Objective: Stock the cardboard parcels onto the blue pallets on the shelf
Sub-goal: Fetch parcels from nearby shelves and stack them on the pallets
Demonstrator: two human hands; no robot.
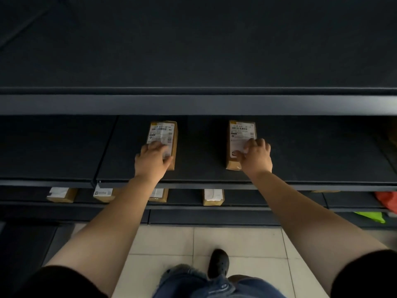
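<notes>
Two small cardboard parcels with white shipping labels lie flat on the dark middle shelf (300, 160). My left hand (151, 160) rests on top of the near end of the left parcel (165, 134), fingers curled over it. My right hand (256, 157) grips the near right edge of the right parcel (239, 134), fingers on its label. Both parcels lie lengthwise, pointing toward the back of the shelf, about a parcel's length apart. No blue pallet shows in this dim view.
An upper shelf (193, 104) overhangs just above the parcels. On the lower shelf (257, 205) several more labelled parcels (213, 197) sit in a row. Red (386, 201) and green (369, 216) bags lie at far right. Tiled floor and my shoe (218, 263) are below.
</notes>
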